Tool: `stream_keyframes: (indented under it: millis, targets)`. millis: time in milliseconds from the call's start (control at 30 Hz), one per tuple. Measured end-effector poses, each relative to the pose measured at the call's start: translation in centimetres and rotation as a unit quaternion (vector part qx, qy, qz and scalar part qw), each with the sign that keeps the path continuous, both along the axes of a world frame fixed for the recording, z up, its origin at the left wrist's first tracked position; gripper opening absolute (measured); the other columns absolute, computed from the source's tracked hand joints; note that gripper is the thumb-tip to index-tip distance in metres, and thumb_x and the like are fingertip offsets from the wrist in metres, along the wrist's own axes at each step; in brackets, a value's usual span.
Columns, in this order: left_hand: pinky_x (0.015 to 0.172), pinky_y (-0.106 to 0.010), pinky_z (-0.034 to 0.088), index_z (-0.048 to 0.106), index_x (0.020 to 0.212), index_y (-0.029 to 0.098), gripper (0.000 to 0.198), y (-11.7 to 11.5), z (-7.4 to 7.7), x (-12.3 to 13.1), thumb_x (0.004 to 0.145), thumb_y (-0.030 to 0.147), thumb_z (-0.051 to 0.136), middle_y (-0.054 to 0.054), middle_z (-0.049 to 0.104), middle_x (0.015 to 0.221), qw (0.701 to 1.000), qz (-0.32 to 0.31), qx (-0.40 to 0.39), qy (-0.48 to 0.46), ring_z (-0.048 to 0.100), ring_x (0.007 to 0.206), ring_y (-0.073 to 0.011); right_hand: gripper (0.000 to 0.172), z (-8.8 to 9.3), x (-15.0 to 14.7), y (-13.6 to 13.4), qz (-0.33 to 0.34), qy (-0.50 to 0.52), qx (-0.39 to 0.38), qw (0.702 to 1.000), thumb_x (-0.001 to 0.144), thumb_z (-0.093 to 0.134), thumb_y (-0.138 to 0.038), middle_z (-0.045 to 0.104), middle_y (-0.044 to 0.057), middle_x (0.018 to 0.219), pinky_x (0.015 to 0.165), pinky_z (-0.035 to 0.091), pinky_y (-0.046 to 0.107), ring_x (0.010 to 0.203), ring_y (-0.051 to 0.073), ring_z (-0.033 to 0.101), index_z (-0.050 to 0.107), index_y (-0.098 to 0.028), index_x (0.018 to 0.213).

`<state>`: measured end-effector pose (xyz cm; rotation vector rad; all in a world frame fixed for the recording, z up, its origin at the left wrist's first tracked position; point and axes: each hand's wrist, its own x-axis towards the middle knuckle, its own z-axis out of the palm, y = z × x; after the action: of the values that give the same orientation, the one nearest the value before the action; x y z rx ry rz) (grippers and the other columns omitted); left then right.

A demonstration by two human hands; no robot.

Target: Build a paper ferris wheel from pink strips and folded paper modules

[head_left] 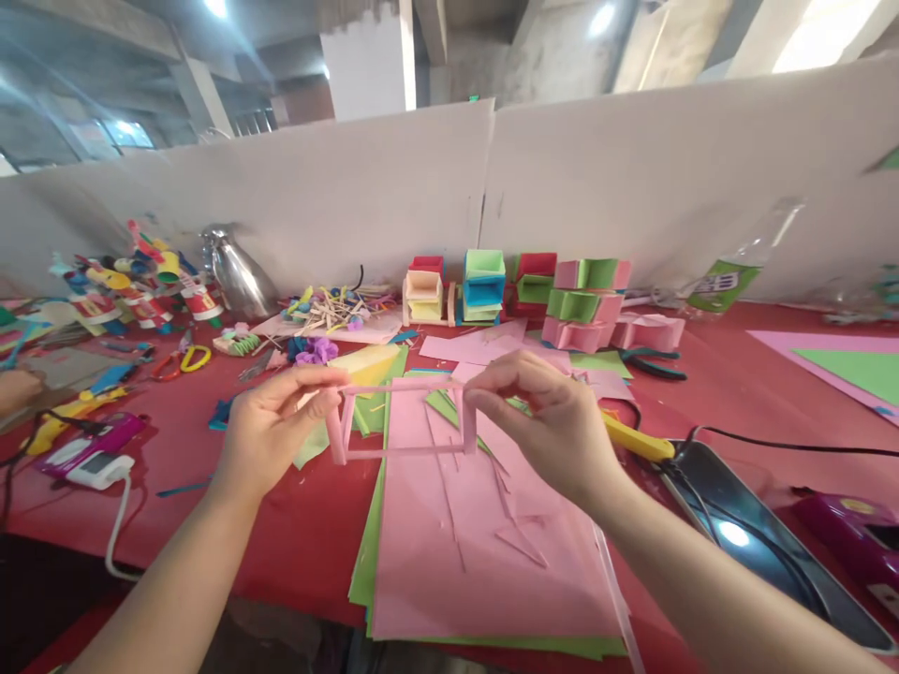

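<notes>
Between my two hands is a pink paper frame (407,453), a thin-walled open rectangle held up above the table. My left hand (271,426) pinches its left upper corner between thumb and fingers. At the opposite upper corner my right hand (540,417) grips it the same way. Below the frame lies a stack of pink paper sheets (449,580) with green sheets (365,562) showing at its edges. Thin pink strips (523,543) and green strips are scattered on top. A yellow folded sheet (365,363) lies just behind the frame.
Stacked coloured paper boxes (484,281) stand at the back, with pink and green folded pieces (582,304) beside them. Pliers (653,363), a yellow glue gun (639,438) and a black phone-like slab (744,534) are right. Scissors (193,356) and a steel jug (239,271) stand left. Another person's hand (18,388) shows far left.
</notes>
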<state>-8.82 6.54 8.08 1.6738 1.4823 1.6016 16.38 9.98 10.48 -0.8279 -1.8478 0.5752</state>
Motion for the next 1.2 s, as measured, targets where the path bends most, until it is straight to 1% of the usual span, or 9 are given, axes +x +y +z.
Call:
stream_keyframes:
  millis: [67,167,267,367,500,667,867,1067,1200]
  targets:
    - [0.090,-0.032,0.047,0.068,0.093,0.025,0.020,0.9,1.2,0.3,0.079,0.037,0.060,-0.002,0.070,0.098,1.000,-0.018,0.019,0.010,0.062,0.096,-0.0195,0.010,1.2,0.5,0.2,-0.019,0.005,0.022,1.000,0.077,0.059,-0.016,0.060,0.000,0.072,0.062,0.044,0.026,0.071,0.013,0.055,0.061,-0.021,0.068]
    - [0.091,-0.033,0.045,0.069,0.095,0.020,0.029,3.5,1.6,1.2,0.082,0.043,0.055,-0.006,0.069,0.103,0.993,-0.115,-0.010,0.032,0.060,0.102,-0.0216,0.007,1.5,2.0,1.1,-0.058,-0.002,0.016,0.998,0.077,0.060,-0.020,0.061,0.000,0.074,0.061,0.044,0.025,0.071,0.013,0.056,0.063,-0.021,0.070]
    - [0.087,-0.033,0.046,0.069,0.096,0.018,0.033,6.7,0.5,2.5,0.079,0.043,0.058,-0.008,0.068,0.103,0.974,-0.199,-0.065,0.084,0.061,0.099,-0.0220,0.009,-0.4,3.8,2.7,-0.091,-0.020,-0.031,0.995,0.076,0.061,-0.026,0.062,0.001,0.075,0.061,0.044,0.027,0.068,0.013,0.056,0.063,-0.020,0.070]
    - [0.083,-0.032,0.048,0.070,0.094,0.016,0.032,9.2,-1.3,3.8,0.078,0.042,0.059,-0.010,0.070,0.098,0.962,-0.237,-0.076,0.110,0.064,0.091,-0.0213,0.014,-3.1,5.2,4.1,-0.113,-0.019,-0.075,0.991,0.076,0.061,-0.031,0.062,0.002,0.075,0.065,0.045,0.030,0.070,0.015,0.057,0.063,-0.018,0.071]
    - [0.087,-0.034,0.046,0.069,0.095,0.017,0.031,9.7,-3.4,4.6,0.079,0.041,0.058,-0.009,0.069,0.101,0.963,-0.233,-0.083,0.105,0.062,0.097,-0.0221,0.016,-5.0,5.9,4.3,-0.115,-0.017,-0.096,0.989,0.078,0.059,-0.033,0.060,0.002,0.074,0.064,0.046,0.030,0.069,0.015,0.056,0.061,-0.018,0.072]
    - [0.094,-0.035,0.043,0.068,0.101,0.018,0.031,8.8,-4.8,4.1,0.080,0.038,0.059,-0.008,0.068,0.107,0.970,-0.209,-0.097,0.076,0.060,0.103,-0.0217,0.011,-4.9,5.6,3.5,-0.091,-0.051,-0.074,0.992,0.080,0.057,-0.027,0.058,0.001,0.074,0.062,0.047,0.028,0.068,0.014,0.056,0.061,-0.020,0.073]
    - [0.094,-0.035,0.044,0.069,0.098,0.019,0.028,9.0,-5.4,4.0,0.077,0.038,0.061,-0.006,0.068,0.105,0.974,-0.193,-0.089,0.077,0.059,0.104,-0.0227,0.003,-5.0,5.7,3.6,-0.100,-0.077,-0.048,0.991,0.078,0.060,-0.024,0.059,0.001,0.078,0.063,0.047,0.027,0.069,0.013,0.056,0.063,-0.023,0.078]
    - [0.092,-0.033,0.045,0.070,0.096,0.020,0.025,8.7,-5.4,4.2,0.078,0.036,0.061,-0.005,0.069,0.103,0.977,-0.175,-0.081,0.094,0.060,0.103,-0.0216,0.001,-4.8,5.6,3.8,-0.107,-0.092,-0.031,0.990,0.077,0.062,-0.024,0.060,0.001,0.082,0.070,0.046,0.028,0.076,0.014,0.056,0.061,-0.023,0.077]
    - [0.093,-0.035,0.045,0.070,0.095,0.020,0.027,8.7,-5.4,4.2,0.078,0.039,0.060,-0.005,0.069,0.102,0.977,-0.167,-0.083,0.102,0.060,0.103,-0.0222,0.009,-4.8,5.8,4.2,-0.120,-0.101,-0.069,0.985,0.078,0.061,-0.030,0.063,0.001,0.079,0.062,0.045,0.028,0.068,0.014,0.057,0.062,-0.022,0.080]
